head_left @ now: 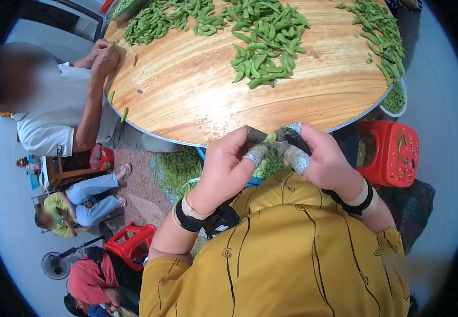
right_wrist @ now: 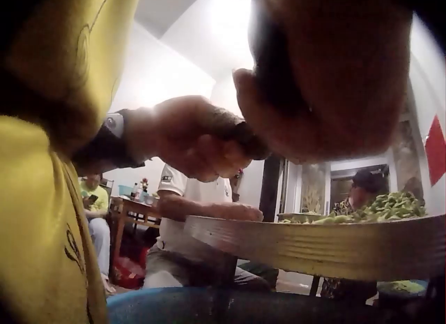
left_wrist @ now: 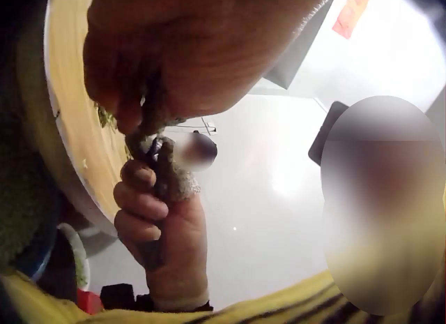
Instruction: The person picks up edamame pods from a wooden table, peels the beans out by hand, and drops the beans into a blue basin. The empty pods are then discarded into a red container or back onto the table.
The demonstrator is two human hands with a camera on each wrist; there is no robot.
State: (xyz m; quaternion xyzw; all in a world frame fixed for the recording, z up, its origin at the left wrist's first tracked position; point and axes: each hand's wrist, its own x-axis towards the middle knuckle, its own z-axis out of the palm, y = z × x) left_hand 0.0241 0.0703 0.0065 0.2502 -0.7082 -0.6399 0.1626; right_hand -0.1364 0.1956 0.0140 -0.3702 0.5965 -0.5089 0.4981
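Observation:
In the head view both hands meet in front of the chest, close to the table's near edge. Between their fingertips is a green edamame pod (head_left: 271,137). The left hand (head_left: 226,164) pinches it from the left, thumb and forefinger wrapped in grey tape. From the other side the right hand (head_left: 325,158), also taped, grips it with thumb and curled fingers. The pod's lower part is covered by the fingers. Directly below, shelled green beans (head_left: 265,168) fill a blue basin (right_wrist: 167,306). In the left wrist view the right hand (left_wrist: 167,219) shows curled fingers.
Piles of edamame pods (head_left: 268,39) lie on the round wooden table (head_left: 186,100). A red stool (head_left: 393,153) stands at right, beneath a white bowl (head_left: 395,100) of beans. A seated person (head_left: 60,100) rests both hands at the table's left edge. Discarded shells (head_left: 173,171) cover the floor.

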